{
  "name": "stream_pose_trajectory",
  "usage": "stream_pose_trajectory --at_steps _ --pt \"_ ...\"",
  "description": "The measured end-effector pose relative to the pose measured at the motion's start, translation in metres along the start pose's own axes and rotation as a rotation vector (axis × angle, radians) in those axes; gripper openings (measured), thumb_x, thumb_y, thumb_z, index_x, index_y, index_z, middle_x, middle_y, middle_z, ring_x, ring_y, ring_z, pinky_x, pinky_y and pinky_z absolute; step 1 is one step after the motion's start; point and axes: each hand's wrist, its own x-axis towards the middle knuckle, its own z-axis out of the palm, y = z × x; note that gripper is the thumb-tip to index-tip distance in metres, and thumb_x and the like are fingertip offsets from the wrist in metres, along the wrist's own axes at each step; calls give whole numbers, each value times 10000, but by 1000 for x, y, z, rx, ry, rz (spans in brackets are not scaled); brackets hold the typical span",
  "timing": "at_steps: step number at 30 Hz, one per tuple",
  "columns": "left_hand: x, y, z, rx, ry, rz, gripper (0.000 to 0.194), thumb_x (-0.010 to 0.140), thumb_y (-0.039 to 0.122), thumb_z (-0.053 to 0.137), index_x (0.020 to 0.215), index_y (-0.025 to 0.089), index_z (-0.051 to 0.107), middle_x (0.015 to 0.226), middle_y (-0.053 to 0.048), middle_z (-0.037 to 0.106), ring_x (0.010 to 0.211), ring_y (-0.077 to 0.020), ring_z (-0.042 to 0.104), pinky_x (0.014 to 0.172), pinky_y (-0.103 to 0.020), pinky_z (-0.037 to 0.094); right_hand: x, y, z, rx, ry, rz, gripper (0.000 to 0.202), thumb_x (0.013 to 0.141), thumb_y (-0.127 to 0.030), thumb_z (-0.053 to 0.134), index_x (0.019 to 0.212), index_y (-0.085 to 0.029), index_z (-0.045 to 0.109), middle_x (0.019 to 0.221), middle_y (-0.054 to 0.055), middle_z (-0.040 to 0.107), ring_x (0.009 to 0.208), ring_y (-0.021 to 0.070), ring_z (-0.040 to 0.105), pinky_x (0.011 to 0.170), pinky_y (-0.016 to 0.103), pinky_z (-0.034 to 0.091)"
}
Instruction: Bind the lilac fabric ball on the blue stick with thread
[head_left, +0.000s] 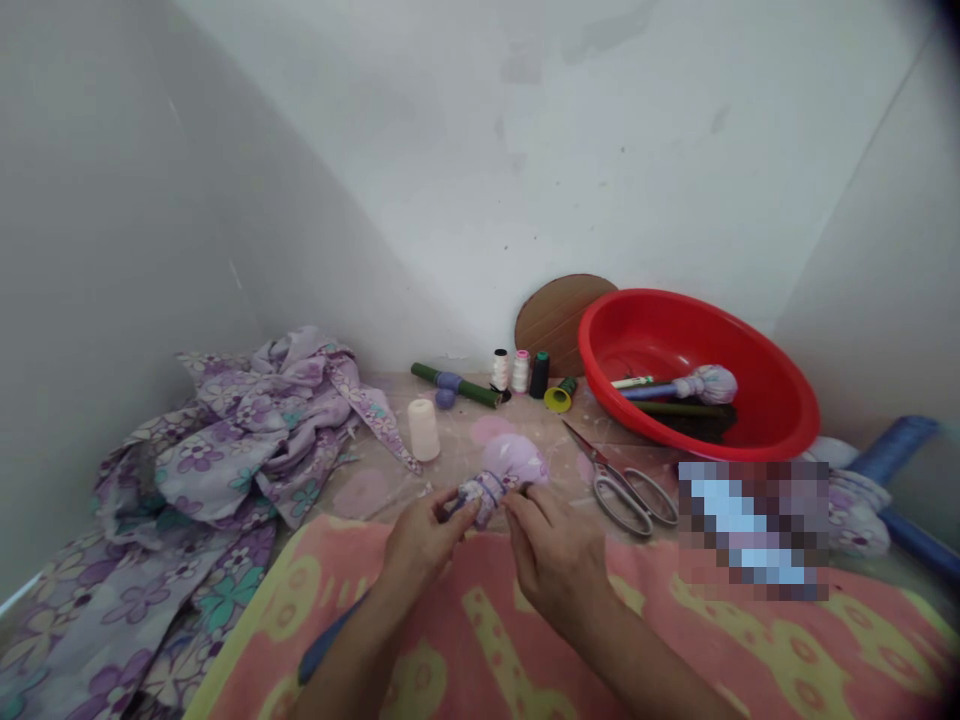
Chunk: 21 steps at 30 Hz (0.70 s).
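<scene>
Two hands, the left hand [424,535] and right hand [551,550], meet on one lilac cloth bundle [504,475] at the fingertips. Just beyond the fingers stand four thread spools: one cream [423,430], one white [500,369], one pink [520,371], one black [539,375]. One pair of scissors [622,485] lies right of the fingers, before one red basin [694,370] holding a second bundle [701,384].
</scene>
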Motion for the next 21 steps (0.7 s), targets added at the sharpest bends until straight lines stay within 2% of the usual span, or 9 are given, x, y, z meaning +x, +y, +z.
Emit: stream_pose_trajectory --at_steps 3,7,11,14,18,20,21 --pt "-3 5 0 -2 25 13 399 644 444 567 928 174 641 548 6 595 476 -138 493 399 -194 275 13 -3 -4 -111 -31 -35 162 780 -174 434 808 -194 592 822 70 554 792 190 486 640 294 331" --pt "-10 17 1 48 58 66 352 642 398 573 930 209 650 625 -12 645 583 -179 556 434 -195 291 28 -7 -6 -170 -100 -70 139 776 -228 466 713 -187 583 775 65 550 754 200 450 636 329 310" --pt "-11 20 1 112 35 109 335 652 414 561 896 206 657 623 -14 644 584 -175 558 450 -195 304 39 -4 -5 -53 -117 -28 136 762 -182 458 674 -167 560 775 63 551 740 177 464 653 320 329" --pt "-9 16 0 114 -82 45 346 666 450 531 839 180 662 511 0 598 461 -142 503 406 -193 279 49 3 -5 305 -97 161 161 781 -198 422 660 -170 524 732 35 547 656 132 500 584 264 365" --pt "-7 13 2 131 -176 -7 379 623 493 567 787 163 655 476 15 574 401 -114 449 374 -186 245 63 10 -10 1071 -214 555 176 813 -362 362 759 -205 420 624 -19 555 396 88 466 361 197 313" --pt "-8 13 3 171 -200 3 391 594 506 590 763 160 652 499 7 588 411 -114 455 371 -184 235 71 14 -17 1331 -191 642 184 796 -396 397 762 -217 370 595 -39 561 377 82 467 372 195 350" --pt "-9 13 3 196 -211 11 393 588 513 592 752 161 652 509 3 593 416 -116 459 371 -184 233 75 17 -21 1392 -136 648 192 782 -393 431 752 -216 364 572 -49 553 394 80 477 409 202 382"
